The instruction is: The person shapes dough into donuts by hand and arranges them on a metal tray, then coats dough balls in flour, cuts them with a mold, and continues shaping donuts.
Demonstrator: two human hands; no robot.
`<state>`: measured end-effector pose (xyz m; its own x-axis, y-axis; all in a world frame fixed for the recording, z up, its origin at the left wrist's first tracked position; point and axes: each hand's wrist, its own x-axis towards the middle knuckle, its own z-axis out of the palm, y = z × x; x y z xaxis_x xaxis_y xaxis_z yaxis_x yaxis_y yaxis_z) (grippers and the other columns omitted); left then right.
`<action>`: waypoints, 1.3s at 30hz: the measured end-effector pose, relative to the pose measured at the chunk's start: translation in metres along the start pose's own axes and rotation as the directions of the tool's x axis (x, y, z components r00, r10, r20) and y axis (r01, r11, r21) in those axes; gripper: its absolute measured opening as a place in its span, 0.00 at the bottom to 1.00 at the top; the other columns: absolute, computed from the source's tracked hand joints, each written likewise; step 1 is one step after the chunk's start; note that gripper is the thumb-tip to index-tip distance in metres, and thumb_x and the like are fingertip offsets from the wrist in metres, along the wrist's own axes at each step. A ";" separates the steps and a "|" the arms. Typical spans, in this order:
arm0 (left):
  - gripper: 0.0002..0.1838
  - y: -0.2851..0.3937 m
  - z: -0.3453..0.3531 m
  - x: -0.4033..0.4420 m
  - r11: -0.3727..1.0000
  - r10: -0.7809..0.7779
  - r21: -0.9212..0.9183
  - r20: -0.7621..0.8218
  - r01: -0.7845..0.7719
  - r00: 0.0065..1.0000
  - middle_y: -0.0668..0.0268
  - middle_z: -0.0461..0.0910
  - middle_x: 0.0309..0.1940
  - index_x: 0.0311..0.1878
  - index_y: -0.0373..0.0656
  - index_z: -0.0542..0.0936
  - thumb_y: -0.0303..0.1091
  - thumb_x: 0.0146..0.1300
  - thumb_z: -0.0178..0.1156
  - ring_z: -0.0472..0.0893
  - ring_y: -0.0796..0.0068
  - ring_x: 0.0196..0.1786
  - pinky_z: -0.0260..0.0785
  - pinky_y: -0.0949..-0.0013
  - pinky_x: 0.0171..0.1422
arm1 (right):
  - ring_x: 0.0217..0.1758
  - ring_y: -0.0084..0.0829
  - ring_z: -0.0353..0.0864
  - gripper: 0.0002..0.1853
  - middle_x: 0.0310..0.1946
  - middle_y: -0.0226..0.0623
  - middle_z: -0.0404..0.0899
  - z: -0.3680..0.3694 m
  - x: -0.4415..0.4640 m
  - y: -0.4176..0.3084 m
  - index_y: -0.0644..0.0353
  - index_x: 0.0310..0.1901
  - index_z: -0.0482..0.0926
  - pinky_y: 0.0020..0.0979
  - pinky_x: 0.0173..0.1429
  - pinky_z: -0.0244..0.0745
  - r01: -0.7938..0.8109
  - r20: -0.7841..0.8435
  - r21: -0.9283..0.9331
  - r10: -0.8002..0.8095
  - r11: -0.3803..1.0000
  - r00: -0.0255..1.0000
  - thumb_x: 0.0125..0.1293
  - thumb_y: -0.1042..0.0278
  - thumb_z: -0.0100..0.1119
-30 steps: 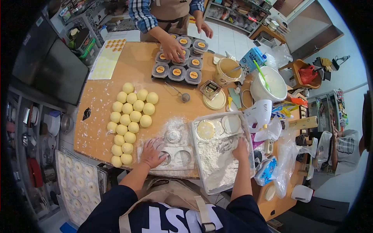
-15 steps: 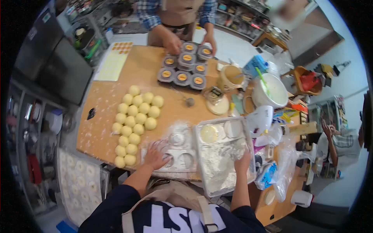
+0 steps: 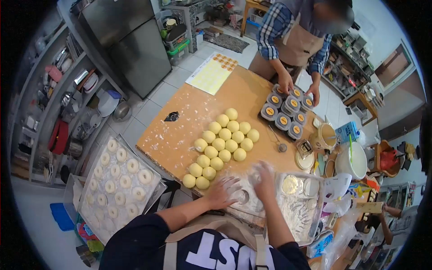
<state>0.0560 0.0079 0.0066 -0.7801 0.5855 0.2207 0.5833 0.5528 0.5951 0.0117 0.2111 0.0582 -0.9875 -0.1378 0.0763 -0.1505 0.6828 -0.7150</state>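
Observation:
My left hand (image 3: 221, 192) rests at the left side of a flour-dusted white mold (image 3: 245, 208) with round hollows, its fingers spread and nothing visible in them. Over the mold's right part is my right hand (image 3: 263, 182), smeared by motion, so its fingers are unclear. To the right of that hand lies a tray of flour (image 3: 298, 216) with finger marks in it and pale round pieces at its far end. Rows of smooth yellowish dough balls (image 3: 226, 145) sit on the table just beyond my left hand.
A tray of ring-shaped dough (image 3: 110, 186) stands left of the wooden table (image 3: 168, 146). Across it, a person in a plaid shirt (image 3: 288, 40) handles lidded cups (image 3: 283, 120). A white bucket (image 3: 353, 162) and tubs crowd the right side. A sticker sheet (image 3: 207, 78) lies at the far edge.
My right hand has left the flour tray and come over the mold. My left hand stays at the mold's left side. The view has turned left, and the flour now shows finger marks.

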 end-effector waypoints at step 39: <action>0.45 -0.021 -0.052 0.000 0.995 0.044 0.064 0.346 -0.070 0.937 0.46 0.59 0.66 0.65 0.39 0.61 0.49 0.47 0.69 0.58 0.45 0.68 0.47 0.49 0.73 | 0.53 0.48 0.75 0.32 0.53 0.46 0.74 -0.043 -0.060 -0.025 0.55 0.57 0.70 0.42 0.55 0.71 -0.461 -0.254 -0.112 0.424 0.880 0.870 0.47 0.68 0.67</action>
<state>0.0320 -0.0346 0.0337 -0.6270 0.7782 -0.0347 0.6502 0.5473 0.5270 0.0723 0.2331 0.1011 -0.9343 0.3513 -0.0603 0.3179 0.7448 -0.5867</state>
